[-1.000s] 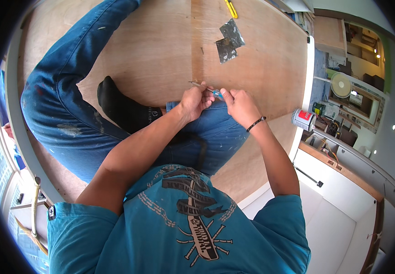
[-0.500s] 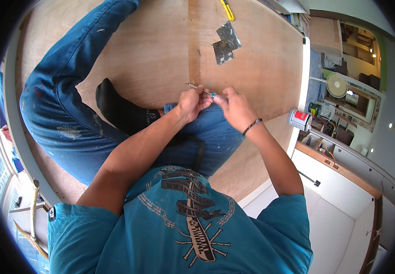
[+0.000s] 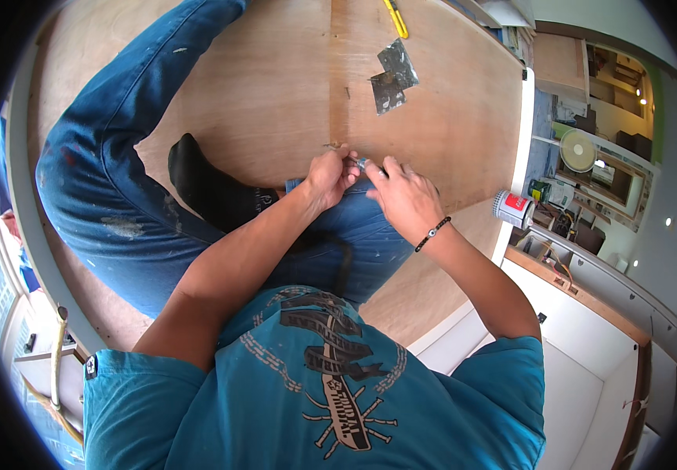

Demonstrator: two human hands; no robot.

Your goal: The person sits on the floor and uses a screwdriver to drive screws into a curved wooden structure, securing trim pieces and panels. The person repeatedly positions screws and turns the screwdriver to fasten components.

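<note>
My left hand (image 3: 329, 177) is closed, its fingertips pinching the shaft of a slim tool that looks like a screwdriver (image 3: 361, 164). The tool's thin metal end pokes out beyond those fingers toward the wooden panel, and its bluish handle end shows between my two hands. My right hand (image 3: 407, 193) wraps round the handle from the right, palm down, hiding most of it. Both hands are above my bent leg in jeans (image 3: 354, 227), close to a darker seam strip (image 3: 339, 94) on the panel. What the tip touches is too small to tell.
I sit on a broad wooden panel (image 3: 268, 70). Two dark, paint-smeared square plates (image 3: 392, 88) lie ahead, with a yellow cutter knife (image 3: 396, 17) beyond. At the right, a grey tin with a red label (image 3: 513, 208) stands by the white edge (image 3: 523, 149). White cabinet compartments (image 3: 566, 368) open at lower right.
My right hand has rolled over the tool's handle, so its back now faces up and its wrist and elbow sit slightly further right. My left hand keeps its pinch in nearly the same place.
</note>
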